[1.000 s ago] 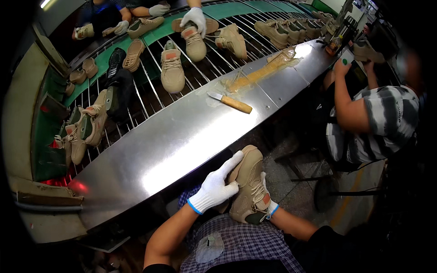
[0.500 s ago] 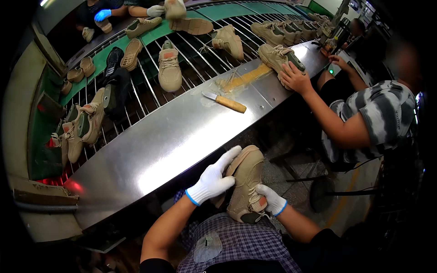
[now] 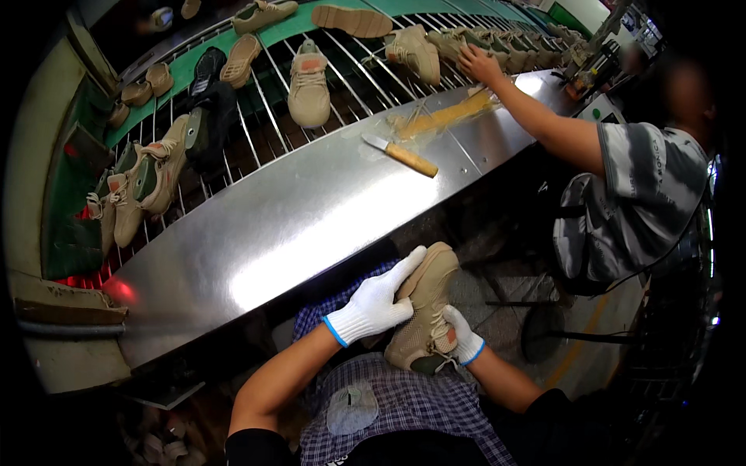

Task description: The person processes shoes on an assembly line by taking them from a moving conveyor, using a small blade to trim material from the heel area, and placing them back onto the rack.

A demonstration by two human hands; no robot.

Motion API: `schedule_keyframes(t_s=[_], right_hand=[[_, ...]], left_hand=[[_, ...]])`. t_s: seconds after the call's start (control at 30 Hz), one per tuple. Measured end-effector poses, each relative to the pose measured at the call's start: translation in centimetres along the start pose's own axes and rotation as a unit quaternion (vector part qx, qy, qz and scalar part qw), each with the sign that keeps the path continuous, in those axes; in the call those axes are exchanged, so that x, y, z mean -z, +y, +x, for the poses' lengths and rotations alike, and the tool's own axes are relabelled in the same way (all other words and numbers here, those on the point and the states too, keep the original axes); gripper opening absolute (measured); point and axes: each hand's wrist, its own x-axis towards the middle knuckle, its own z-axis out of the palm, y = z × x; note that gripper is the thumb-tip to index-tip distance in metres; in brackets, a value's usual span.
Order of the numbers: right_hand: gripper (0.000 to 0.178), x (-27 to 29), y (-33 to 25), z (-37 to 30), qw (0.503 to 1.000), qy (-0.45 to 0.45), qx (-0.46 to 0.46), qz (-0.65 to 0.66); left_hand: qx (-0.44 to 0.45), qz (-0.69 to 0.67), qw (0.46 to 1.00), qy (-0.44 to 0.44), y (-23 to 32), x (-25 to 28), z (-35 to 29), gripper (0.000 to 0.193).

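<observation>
A beige lace-up shoe [image 3: 426,307] with a dark green heel lining is held over my lap, its toe pointing away from me. My left hand [image 3: 379,301], in a white knit glove with a blue cuff, grips the left side of the shoe, fingers stretched along the sole edge toward the toe. On the other side my right hand [image 3: 463,339], gloved the same way, holds the shoe near its laces and tongue. The fingertips of both hands are partly hidden by the shoe. A checked apron [image 3: 404,396] covers my lap below.
On the metal bench [image 3: 311,233] lies a wooden-handled knife [image 3: 402,157] beside a yellowish strip [image 3: 447,116]. Beyond it, a rod rack carries several beige shoes [image 3: 309,89]. To my right, a co-worker's hand [image 3: 482,66] touches a shoe on the rack.
My hands still hold the shoe, slightly shifted. The co-worker's hand has moved from a shoe at the bench to the rack row. The far workers' gloved hands have mostly left view; the view has tilted.
</observation>
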Motion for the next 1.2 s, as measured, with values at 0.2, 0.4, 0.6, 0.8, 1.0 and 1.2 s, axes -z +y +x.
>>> schedule_keyframes(t_s=[0.2,0.4,0.6,0.8,1.0,1.2], right_hand=[[0.072,-0.3,0.2,0.0,0.998,-0.043,-0.014,0.050],[0.068,-0.2,0.6,1.1,0.987,-0.102,0.011,0.120],[0.062,-10.6,-6.2,3.3,0.978,-0.042,-0.035,-0.200],[0.063,-22.5,-13.6,-2.0,0.768,-0.159,0.064,-0.617],[0.066,-19.5,-12.0,-0.1,0.560,-0.175,0.309,-0.749],[0.057,-20.9,-9.1,4.7,0.544,-0.103,0.406,-0.727]], left_hand=[[-0.050,0.017,0.998,0.036,-0.5,-0.9,-1.9,0.095],[-0.078,0.057,0.984,0.148,1.4,-4.7,-5.0,0.107],[0.026,-0.023,0.982,0.184,2.4,0.5,-7.4,0.134],[0.052,-0.166,0.969,0.173,1.6,13.6,-9.9,0.099],[0.112,-0.038,0.990,0.073,0.4,14.4,-10.5,0.081],[0.118,-0.004,0.990,0.075,-0.9,14.4,-9.6,0.082]])
